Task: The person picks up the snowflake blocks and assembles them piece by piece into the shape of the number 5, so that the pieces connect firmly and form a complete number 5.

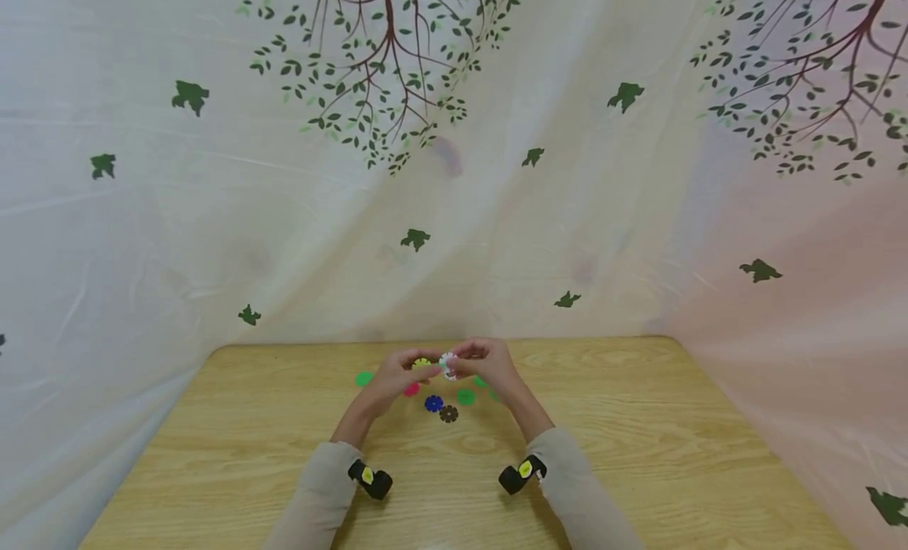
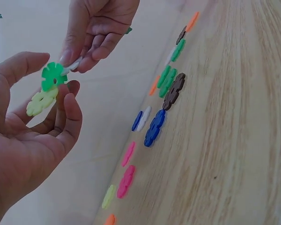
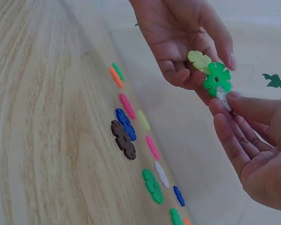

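Note:
In front of me my two hands meet over a small chain of flower-shaped interlocking discs. A green disc (image 2: 53, 76) sits in the middle, with a pale yellow disc (image 3: 198, 60) joined on one side and a white disc (image 3: 224, 100) on the other. My right hand (image 1: 493, 370) pinches the white disc between thumb and fingers. My left hand (image 1: 388, 378) curls its fingers round the yellow and green discs from behind, its thumb near the green disc's edge. The fingers partly hide the white disc.
Loose discs lie on the wooden table (image 1: 248, 447) below the hands: a blue disc (image 1: 433, 403), a brown disc (image 1: 448, 414), a pink disc (image 3: 127, 106), several green ones, and orange, white and yellow ones. A patterned curtain (image 1: 468, 243) hangs beyond the table's far edge.

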A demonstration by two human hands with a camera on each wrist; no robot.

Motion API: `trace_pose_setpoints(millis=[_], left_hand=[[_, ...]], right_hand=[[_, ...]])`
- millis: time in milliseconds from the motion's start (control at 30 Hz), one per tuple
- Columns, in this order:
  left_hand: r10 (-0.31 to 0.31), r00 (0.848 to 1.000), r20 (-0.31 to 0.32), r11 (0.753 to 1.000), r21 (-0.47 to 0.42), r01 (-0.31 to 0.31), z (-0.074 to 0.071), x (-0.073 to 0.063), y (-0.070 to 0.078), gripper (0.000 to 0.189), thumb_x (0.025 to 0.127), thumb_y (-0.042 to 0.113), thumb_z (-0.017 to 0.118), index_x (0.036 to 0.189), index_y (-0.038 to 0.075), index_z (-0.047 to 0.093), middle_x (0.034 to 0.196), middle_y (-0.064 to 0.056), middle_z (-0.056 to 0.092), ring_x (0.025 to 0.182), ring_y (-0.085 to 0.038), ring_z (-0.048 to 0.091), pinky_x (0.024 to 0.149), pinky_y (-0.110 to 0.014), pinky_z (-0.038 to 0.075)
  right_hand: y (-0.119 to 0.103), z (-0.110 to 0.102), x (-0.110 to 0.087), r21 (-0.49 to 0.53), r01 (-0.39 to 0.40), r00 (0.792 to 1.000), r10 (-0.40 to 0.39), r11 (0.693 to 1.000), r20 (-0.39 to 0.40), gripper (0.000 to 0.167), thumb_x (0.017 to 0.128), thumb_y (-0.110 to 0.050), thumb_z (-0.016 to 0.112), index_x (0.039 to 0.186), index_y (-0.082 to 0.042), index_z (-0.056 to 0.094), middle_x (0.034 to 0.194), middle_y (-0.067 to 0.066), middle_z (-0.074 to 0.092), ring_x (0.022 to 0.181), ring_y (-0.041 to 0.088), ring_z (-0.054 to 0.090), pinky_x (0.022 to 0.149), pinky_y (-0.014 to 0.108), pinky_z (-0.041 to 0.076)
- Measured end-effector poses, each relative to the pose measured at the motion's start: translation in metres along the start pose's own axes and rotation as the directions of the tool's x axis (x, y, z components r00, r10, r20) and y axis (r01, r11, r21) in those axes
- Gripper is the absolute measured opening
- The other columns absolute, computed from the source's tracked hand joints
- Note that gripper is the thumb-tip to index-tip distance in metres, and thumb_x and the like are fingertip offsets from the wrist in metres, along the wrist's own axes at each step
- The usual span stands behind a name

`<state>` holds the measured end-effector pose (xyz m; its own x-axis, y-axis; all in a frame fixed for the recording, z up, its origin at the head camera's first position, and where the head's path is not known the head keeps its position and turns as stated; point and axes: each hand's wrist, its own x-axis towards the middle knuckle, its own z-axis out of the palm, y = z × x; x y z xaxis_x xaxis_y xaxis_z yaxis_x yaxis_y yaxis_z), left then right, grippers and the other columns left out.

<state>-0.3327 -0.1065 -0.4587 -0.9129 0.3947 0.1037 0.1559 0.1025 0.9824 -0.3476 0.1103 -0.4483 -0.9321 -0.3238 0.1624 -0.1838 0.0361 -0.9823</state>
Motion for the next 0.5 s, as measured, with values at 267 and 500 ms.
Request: trace_pose_setpoints(millis=[267, 500], left_hand=[[-0.049, 0.997, -0.052, 0.998, 0.036, 0.051, 0.0024, -0.0025, 0.0017, 0.036, 0.1, 0.026, 0.067, 0.129, 0.007, 0.066, 0.131, -0.013, 0.062, 0.108, -0.033, 0.058, 0.094, -0.054, 0.052], [-0.045, 0.995, -0.086, 0.998, 0.028, 0.047, -0.0009, -0.0033, 0.0016, 0.032, 0.104, 0.018, 0.058, 0.135, 0.008, 0.062, 0.12, -0.011, 0.059, 0.103, -0.039, 0.058, 0.087, -0.05, 0.054]], right_hand=[[0.0008, 0.0054, -0.0001, -0.015, -0.019, 0.999, 0.02, 1.0, 0.041, 0.023, 0.091, -0.003, 0.074, 0.106, 0.013, 0.066, 0.091, 0.013, 0.077, 0.076, 0.015, 0.075, 0.08, 0.045, 0.063], [-0.0006, 0.0007, -0.0007, -0.129, -0.054, 0.989, 0.071, 0.99, 0.129, 0.026, 0.093, -0.006, 0.073, 0.112, 0.011, 0.068, 0.093, 0.014, 0.077, 0.08, 0.016, 0.075, 0.085, 0.055, 0.06]])
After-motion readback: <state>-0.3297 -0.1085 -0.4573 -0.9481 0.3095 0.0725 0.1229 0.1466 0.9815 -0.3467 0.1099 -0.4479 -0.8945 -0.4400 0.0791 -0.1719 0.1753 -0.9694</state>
